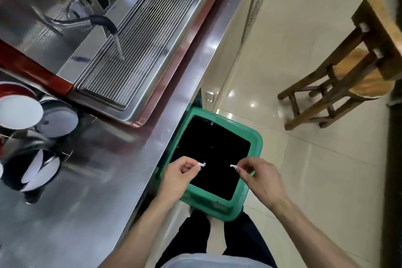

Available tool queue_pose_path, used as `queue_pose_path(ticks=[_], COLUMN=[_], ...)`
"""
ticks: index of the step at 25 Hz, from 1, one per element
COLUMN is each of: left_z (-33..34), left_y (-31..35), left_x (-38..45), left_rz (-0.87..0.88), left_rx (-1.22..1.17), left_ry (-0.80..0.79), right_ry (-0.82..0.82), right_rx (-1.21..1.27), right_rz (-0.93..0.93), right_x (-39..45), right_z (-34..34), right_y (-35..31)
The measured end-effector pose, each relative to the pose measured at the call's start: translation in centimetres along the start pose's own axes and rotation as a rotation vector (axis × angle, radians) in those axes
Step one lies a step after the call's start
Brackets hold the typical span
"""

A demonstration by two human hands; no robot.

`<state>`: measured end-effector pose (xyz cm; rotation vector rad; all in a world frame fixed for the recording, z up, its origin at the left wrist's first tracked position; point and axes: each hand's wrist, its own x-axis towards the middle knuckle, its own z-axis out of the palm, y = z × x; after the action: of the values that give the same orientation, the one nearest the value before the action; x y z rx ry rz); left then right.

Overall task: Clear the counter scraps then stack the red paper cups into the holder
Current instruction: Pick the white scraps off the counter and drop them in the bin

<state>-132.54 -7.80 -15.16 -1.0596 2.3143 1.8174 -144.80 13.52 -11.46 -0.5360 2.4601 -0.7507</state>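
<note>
Both hands hover over a green bin (256, 141) with a black liner that stands on the floor beside the steel counter (97, 180). My left hand (176, 177) pinches a small white paper scrap (201, 164) between thumb and fingers. A second white scrap (234, 166) is pinched in my right hand (260, 178). The two scraps sit apart above the bin's opening. At the counter's left edge stand red paper cups (20, 111) with white insides, partly cut off by the frame, and a round steel holder (32, 169) with white lids or cups in it.
An espresso machine with a drip grate (139, 45) and a steam wand (111, 30) fills the counter's far part. A wooden stool (348, 85) stands on the tiled floor at the right. My dark trouser legs are below the bin.
</note>
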Motion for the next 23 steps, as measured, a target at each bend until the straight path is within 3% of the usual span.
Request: queue_pose_path(ticks=[13, 19, 23], left_z=[5.7, 7.2, 7.2], left_y=[-7.3, -8.4, -9.1], left_x=[4.9, 10.1, 12.5], left_rz=[-0.306, -0.302, -0.410], left_rx=[-0.044, 0.348, 0.506], left_ry=[-0.018, -0.051, -0.118], right_ry=[-0.187, -0.257, -0.284], right_rx=[-0.109, -0.240, -0.290], right_rz=[0.081, 0.062, 0.070], right_x=[6.5, 10.3, 11.9], right_z=[8.3, 12.6, 14.1], right_y=[7.1, 8.2, 8.3])
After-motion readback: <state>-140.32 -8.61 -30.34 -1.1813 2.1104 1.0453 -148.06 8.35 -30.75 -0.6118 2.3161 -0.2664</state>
